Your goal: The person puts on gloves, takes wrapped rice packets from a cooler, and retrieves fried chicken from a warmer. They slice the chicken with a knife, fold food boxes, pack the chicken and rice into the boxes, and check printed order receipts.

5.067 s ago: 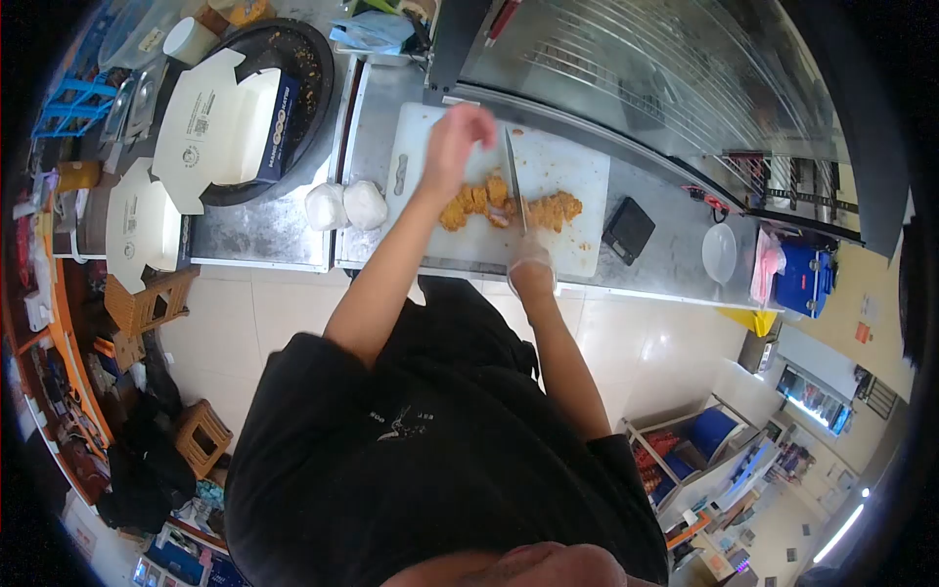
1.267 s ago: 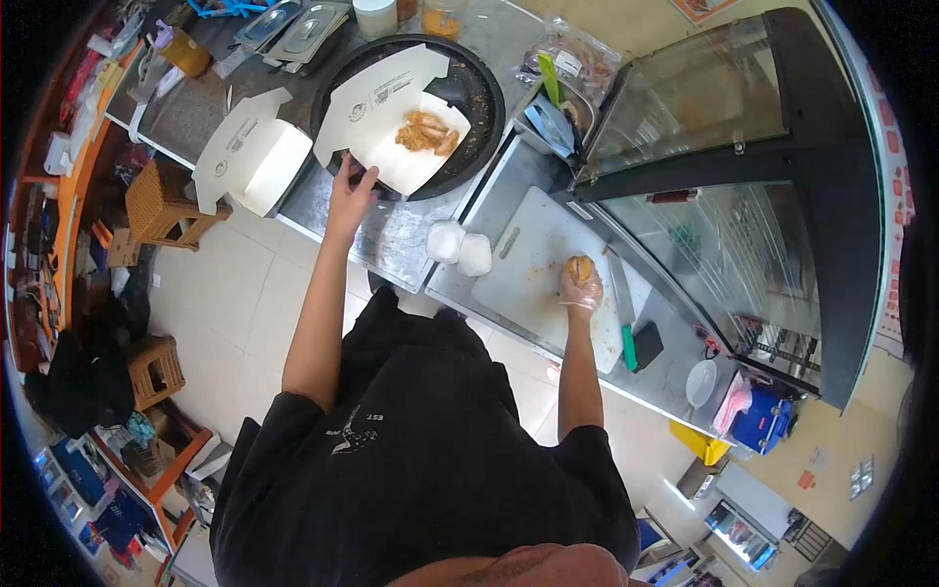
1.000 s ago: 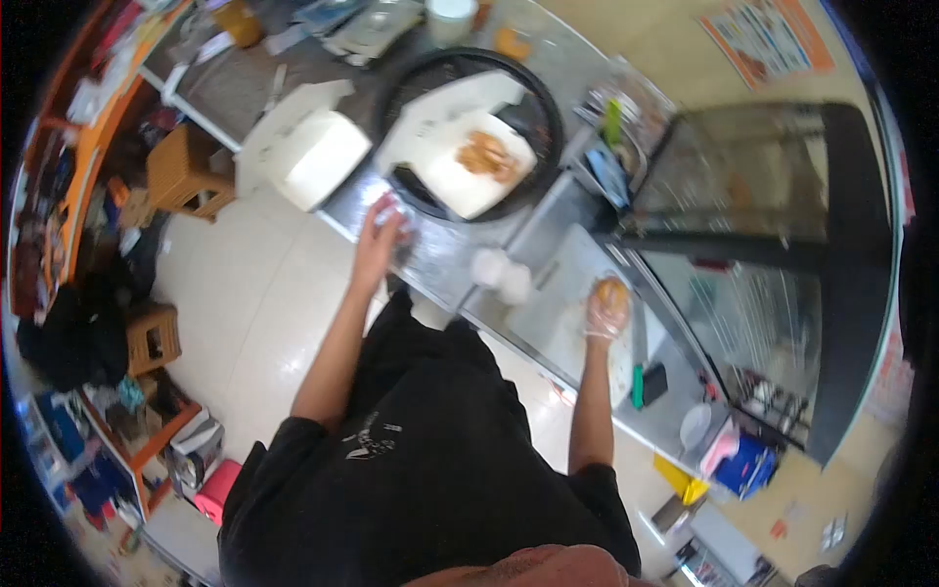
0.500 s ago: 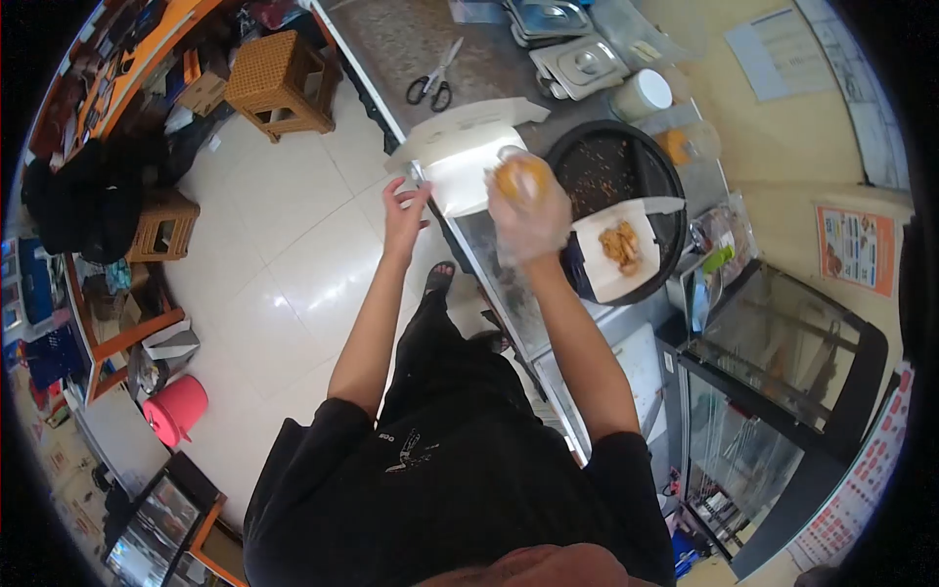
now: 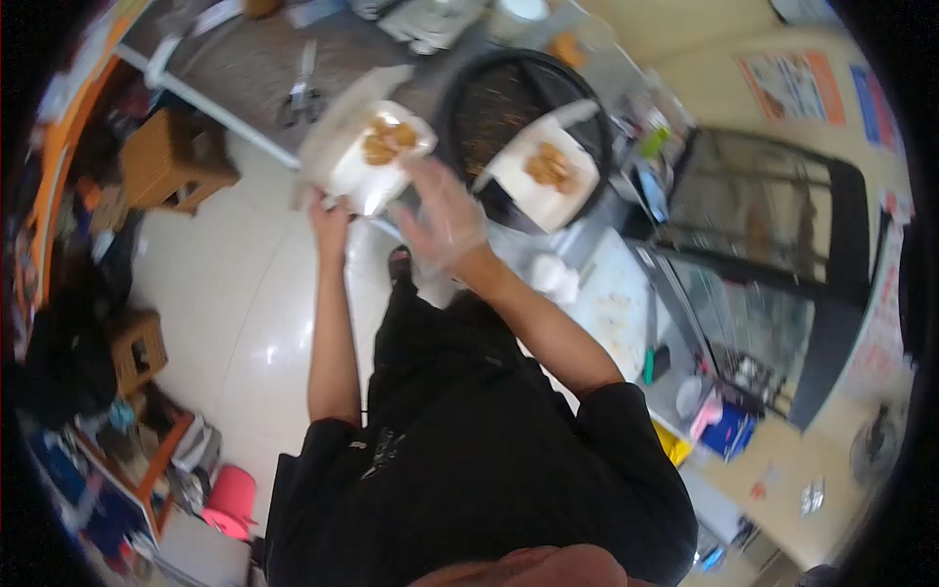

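An open white paper food box (image 5: 364,184) is at the counter's front edge, with golden-brown fried pieces (image 5: 388,143) inside it. My left hand (image 5: 331,220) has its fingers closed on the box's lower left corner. A clear plastic glove covers my right hand (image 5: 445,220), which is beside the box's right side, fingers apart and holding nothing. On a round black tray (image 5: 604,147) to the right lies a second white paper box (image 5: 536,203), holding similar fried pieces (image 5: 551,168). Motion blurs the view a little.
Scissors (image 5: 301,93) lie on the counter left of the boxes. Behind are metal lidded containers (image 5: 430,24) and a white jar (image 5: 518,15). A glass display case (image 5: 753,303) stands to the right, a wicker stool (image 5: 171,161) on the floor to the left.
Fried pieces from my gloved right hand are now in the left box, and that hand has opened and drawn back. My left hand has closed on the box corner. The view has turned rightward.
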The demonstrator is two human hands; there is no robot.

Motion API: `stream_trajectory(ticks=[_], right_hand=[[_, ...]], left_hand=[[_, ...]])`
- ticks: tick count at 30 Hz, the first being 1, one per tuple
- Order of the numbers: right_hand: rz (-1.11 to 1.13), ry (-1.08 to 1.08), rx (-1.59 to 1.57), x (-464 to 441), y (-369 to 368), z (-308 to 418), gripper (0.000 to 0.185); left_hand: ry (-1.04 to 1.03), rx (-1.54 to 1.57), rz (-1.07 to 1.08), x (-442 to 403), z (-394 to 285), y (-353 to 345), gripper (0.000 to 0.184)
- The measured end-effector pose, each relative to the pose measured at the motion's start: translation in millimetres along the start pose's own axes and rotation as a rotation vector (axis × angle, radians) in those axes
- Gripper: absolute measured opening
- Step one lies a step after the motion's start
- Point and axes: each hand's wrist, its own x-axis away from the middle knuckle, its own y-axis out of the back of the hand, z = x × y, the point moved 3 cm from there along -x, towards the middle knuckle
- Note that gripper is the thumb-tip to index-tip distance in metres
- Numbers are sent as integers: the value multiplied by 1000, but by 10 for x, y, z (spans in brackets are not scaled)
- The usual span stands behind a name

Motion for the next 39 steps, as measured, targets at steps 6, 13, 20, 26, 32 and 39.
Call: stream_trajectory(ticks=[6,13,20,26,32,39], right_hand=[[89,-503,382,1992,1122,-675,42],[449,-751,949,2233,782,-1120,75],[391,-841,681,2119,615,-1074,63],[356,-313,207,783,15,-131,58],[361,-60,260,-535,-1090,-117,48],[147,61,-81,-83,-404,153,23]], left_hand=[[-64,-35,-35,104,-171,-153,67],[-210,-96,-24,-25,254,-37,70],[-201,-29,-75,200,-70,-122,74],[-67,74,-54,276,-214,-128,72],[47,209,-20,185,-229,-74,67],[102,259,124,117,-68,-66,76]])
